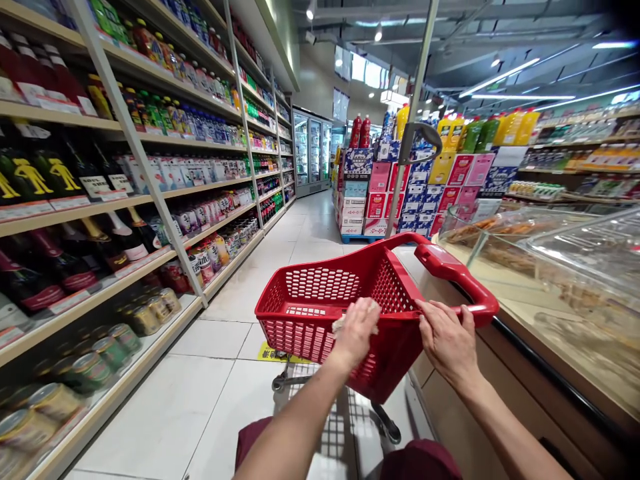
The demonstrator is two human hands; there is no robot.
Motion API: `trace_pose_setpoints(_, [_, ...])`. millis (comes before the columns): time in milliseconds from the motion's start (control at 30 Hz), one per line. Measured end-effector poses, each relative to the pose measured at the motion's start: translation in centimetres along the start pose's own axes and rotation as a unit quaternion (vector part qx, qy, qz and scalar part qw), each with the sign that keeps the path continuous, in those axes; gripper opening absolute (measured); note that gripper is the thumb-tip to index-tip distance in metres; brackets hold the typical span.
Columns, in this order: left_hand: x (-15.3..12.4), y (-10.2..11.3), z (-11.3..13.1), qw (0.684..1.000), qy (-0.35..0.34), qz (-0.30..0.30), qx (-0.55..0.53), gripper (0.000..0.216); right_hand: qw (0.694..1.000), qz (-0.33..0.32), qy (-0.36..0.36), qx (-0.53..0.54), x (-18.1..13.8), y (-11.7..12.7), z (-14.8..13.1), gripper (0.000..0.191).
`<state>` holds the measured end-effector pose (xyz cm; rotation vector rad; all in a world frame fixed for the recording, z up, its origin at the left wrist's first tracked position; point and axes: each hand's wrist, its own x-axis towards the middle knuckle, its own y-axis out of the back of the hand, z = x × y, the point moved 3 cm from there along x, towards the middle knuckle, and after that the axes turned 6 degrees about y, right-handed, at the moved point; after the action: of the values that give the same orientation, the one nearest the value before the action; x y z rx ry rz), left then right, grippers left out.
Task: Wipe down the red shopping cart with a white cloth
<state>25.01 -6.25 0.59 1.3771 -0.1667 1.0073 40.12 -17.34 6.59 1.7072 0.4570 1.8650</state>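
Note:
A red plastic shopping cart [310, 337] stands on the tiled floor in front of me, turned sideways, its perforated basket bare inside. My left hand [356, 330] is closed round a pale, crumpled cloth [340, 325] and presses it on the basket's near upper rim. On the right, my right hand [447, 337] rests over the rim corner beside the red handle [463, 273], fingers bent onto the edge. The cart's casters show below the basket. The underside of my left palm is hidden.
Shelves of bottles and cans [165, 253] line the left side. At right, a glass-topped food counter [500, 293] stands close to the cart handle. Stacked drink cartons [380, 193] lie ahead, with glass-door fridges [313, 147] behind. A yellow floor sticker [270, 352] shows under the cart.

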Motion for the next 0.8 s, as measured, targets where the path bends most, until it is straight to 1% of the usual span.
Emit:
trace_pose_setpoints(67, [-1.2,1.4,-2.6,0.999,0.035,0.028,0.016,0.057,1.0,0.003,0.007,-0.002,-0.1,0.1,0.0,0.031])
trace_pose_setpoints(100, [-1.9,2.1,-4.0,0.996,0.07,0.057,0.027,0.056,1.0,0.006,0.008,-0.002,-0.2,0.1,-0.1,0.03])
trace_pose_setpoints(133, [-2.4,2.6,-4.9,0.991,0.099,0.079,0.034,0.055,1.0,0.011,0.006,-0.003,-0.2,0.1,-0.3,0.03])
trace_pose_setpoints(167, [-2.6,2.7,-5.2,0.989,0.114,0.092,0.034,0.055,1.0,0.017,0.002,-0.003,-0.1,0.0,-0.5,0.03])
trace_pose_setpoints(200, [-2.5,2.5,-4.7,0.989,0.111,0.092,0.027,0.055,1.0,0.023,-0.003,-0.004,-0.1,-0.1,-0.8,0.029])
trace_pose_setpoints(233, [-2.0,2.1,-3.6,0.992,0.096,0.084,0.014,0.056,1.0,0.028,-0.007,-0.004,-0.1,-0.1,-1.0,0.03])
trace_pose_setpoints(300, [-0.7,0.8,-0.4,0.999,0.023,0.032,-0.021,0.055,1.0,0.03,-0.004,0.0,-0.3,-0.2,-1.1,0.031])
trace_pose_setpoints(333, [-0.1,0.4,0.7,0.999,0.011,0.021,-0.033,0.052,1.0,0.025,0.005,0.003,-0.3,-0.2,-1.1,0.033])
trace_pose_setpoints(367, [0.3,0.3,1.3,0.999,-0.001,0.008,-0.039,0.05,1.0,0.018,0.014,0.006,-0.4,-0.1,-1.0,0.033])
trace_pose_setpoints(400, [0.3,0.5,1.2,0.999,-0.001,-0.001,-0.038,0.049,1.0,0.009,0.023,0.008,-0.5,-0.1,-0.8,0.034])
trace_pose_setpoints(433, [0.1,1.0,0.3,0.999,0.01,-0.004,-0.03,0.048,1.0,0.002,0.028,0.011,-0.6,0.0,-0.6,0.034])
trace_pose_setpoints(467, [-0.5,1.7,-1.2,1.0,0.026,-0.007,-0.017,0.048,0.999,-0.004,0.03,0.013,-0.6,0.1,-0.5,0.033])
trace_pose_setpoints(500, [-1.2,2.4,-3.0,0.998,0.066,0.007,0.002,0.047,0.999,-0.006,0.028,0.014,-0.5,0.1,-0.5,0.032])
trace_pose_setpoints(533, [-1.9,3.2,-4.9,0.991,0.125,0.039,0.024,0.046,1.0,-0.005,0.022,0.013,-0.5,0.1,-0.5,0.03])
trace_pose_setpoints(567, [-2.5,3.8,-6.3,0.981,0.176,0.07,0.042,0.047,1.0,-0.001,0.015,0.011,-0.3,0.1,-0.6,0.029])
trace_pose_setpoints(600, [-2.8,4.0,-7.0,0.973,0.206,0.088,0.049,0.047,1.0,0.004,0.008,0.007,-0.2,0.1,-0.8,0.028])
trace_pose_setpoints(633, [-2.8,3.8,-6.8,0.972,0.211,0.094,0.046,0.047,1.0,0.009,0.001,0.003,-0.1,0.0,-1.0,0.027])
trace_pose_setpoints(667, [-2.5,3.3,-5.9,0.977,0.191,0.086,0.035,0.048,1.0,0.013,-0.005,-0.001,0.0,0.0,-1.1,0.027])
trace_pose_setpoints(733, [-1.3,1.7,-2.7,0.993,0.108,0.046,0.001,0.05,1.0,0.013,-0.006,-0.004,0.0,-0.1,-1.3,0.026])
trace_pose_setpoints(800, [-0.3,0.7,-0.3,0.998,0.055,0.02,-0.017,0.048,1.0,0.004,0.002,-0.001,0.0,0.0,-1.1,0.027])
